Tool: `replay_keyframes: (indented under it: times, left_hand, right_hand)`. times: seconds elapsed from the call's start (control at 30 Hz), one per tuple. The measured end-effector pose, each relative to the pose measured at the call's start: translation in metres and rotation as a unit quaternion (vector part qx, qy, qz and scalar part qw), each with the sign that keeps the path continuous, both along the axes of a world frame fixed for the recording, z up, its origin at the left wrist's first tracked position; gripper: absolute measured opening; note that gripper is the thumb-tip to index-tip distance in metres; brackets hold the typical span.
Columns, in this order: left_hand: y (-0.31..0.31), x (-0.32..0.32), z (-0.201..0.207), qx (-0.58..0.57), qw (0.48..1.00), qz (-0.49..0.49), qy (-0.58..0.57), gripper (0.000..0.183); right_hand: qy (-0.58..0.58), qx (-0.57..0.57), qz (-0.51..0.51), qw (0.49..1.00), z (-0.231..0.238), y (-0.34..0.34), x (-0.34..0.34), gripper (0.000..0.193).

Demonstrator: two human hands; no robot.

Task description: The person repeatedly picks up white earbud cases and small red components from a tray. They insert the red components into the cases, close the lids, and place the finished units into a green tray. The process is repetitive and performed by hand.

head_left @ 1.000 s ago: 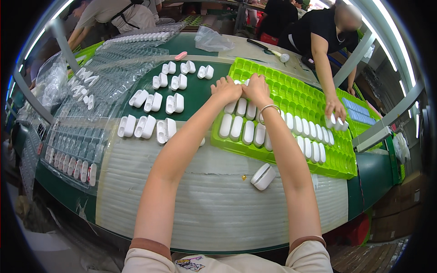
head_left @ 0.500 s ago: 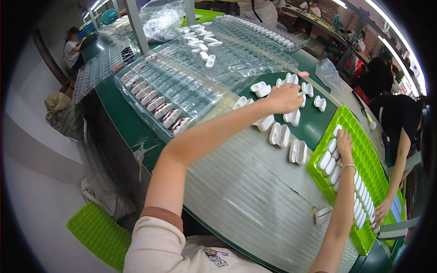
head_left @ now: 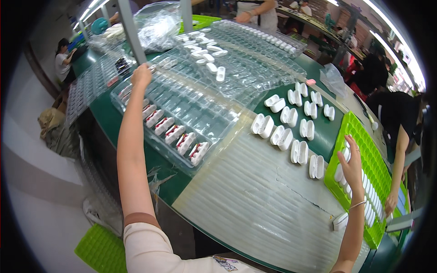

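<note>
Fingers: left hand curled on clear blister tray (far corner) | right hand spread over green tray

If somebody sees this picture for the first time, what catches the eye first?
Probably the bright green tray at the right edge, where the right hand rests by rows of white cases. Next, the left hand, stretched far left onto a clear plastic tray. Open white cases lie between them on the dark green table.
</note>
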State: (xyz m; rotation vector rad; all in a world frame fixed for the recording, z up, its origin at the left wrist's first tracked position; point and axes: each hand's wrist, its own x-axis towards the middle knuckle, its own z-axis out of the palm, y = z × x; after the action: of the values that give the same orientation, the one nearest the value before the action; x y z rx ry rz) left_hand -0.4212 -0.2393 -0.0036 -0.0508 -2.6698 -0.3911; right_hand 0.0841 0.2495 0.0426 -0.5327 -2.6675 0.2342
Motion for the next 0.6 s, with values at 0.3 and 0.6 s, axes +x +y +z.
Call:
replay_keyframes:
  times: [0.3,0.6]
  left_hand:
    - [-0.017,-0.110,-0.055,-0.058,0.990,0.050,-0.123,0.040]
    - [-0.030,-0.124,-0.058,-0.085,0.996,0.028,0.016,0.033]
  right_hand:
    - [-0.055,-0.040,-0.037,0.997,0.036,-0.047,0.046,0.034]
    - [-0.146,-0.116,0.084,0.979,0.021,-0.048,-0.010,0.019]
